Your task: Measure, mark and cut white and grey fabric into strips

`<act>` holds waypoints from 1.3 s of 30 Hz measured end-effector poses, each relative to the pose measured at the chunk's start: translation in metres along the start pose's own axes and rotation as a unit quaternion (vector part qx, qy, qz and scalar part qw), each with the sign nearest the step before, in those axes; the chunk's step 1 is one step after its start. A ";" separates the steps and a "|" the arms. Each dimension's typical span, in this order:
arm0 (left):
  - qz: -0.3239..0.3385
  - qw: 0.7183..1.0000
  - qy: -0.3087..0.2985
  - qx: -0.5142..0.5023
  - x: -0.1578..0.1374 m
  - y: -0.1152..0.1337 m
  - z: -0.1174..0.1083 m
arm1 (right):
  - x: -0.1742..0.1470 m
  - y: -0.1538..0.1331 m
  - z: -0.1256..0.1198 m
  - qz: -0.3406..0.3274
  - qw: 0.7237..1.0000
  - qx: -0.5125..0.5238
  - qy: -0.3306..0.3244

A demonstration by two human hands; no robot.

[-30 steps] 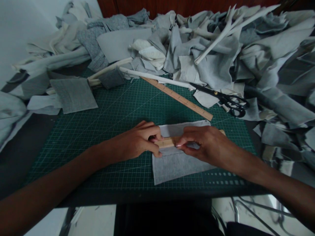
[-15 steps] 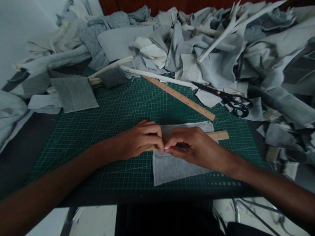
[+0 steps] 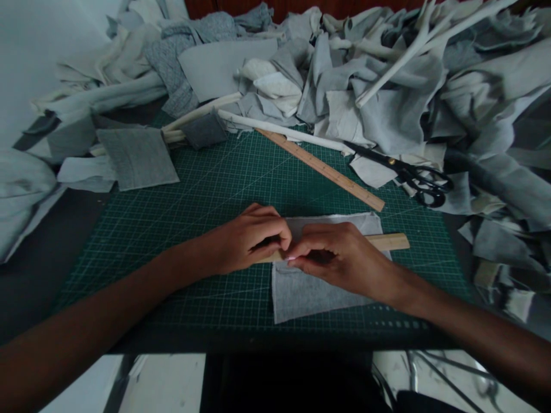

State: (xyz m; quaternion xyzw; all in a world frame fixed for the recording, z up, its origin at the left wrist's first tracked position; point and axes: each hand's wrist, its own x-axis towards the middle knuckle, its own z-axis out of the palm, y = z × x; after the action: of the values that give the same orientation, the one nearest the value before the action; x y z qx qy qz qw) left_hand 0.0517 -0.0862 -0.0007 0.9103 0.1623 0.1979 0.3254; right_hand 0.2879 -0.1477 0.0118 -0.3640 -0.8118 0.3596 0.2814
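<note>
On the green cutting mat [image 3: 206, 189] lies a piece of grey cloth [image 3: 318, 295] with a wooden ruler [image 3: 390, 241] across it. My left hand [image 3: 249, 238] has its fingers curled down onto the ruler near its left end, holding it against the cloth. Just to the right, my right hand [image 3: 340, 249] pinches a small pale pink piece, like tailor's chalk [image 3: 291, 258], between thumb and forefinger. Its tip is at the ruler's lower edge, low over the cloth. The middle of the ruler is hidden behind my right hand.
A second wooden ruler [image 3: 322, 167] lies slantwise farther back on the mat. Black scissors [image 3: 413, 175] rest right of it, by a white strip [image 3: 279, 131]. Heaped grey and white fabric [image 3: 336, 69] lines the back and right side. Grey squares [image 3: 140, 158] lie at left.
The whole view has shifted slightly. My left fingers have drawn in closer together on the ruler. My right hand keeps its pinch close to the same spot on the cloth.
</note>
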 end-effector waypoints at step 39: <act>0.023 0.998 -0.056 0.024 0.001 -0.001 -0.004 | -0.008 0.002 0.007 -0.010 0.999 -0.028 0.020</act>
State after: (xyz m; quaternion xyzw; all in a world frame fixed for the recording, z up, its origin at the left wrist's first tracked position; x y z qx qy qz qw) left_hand 0.0507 -0.0831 0.0022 0.9309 0.1270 0.1502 0.3077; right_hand 0.2884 -0.1560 0.0039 -0.3709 -0.8193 0.3264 0.2910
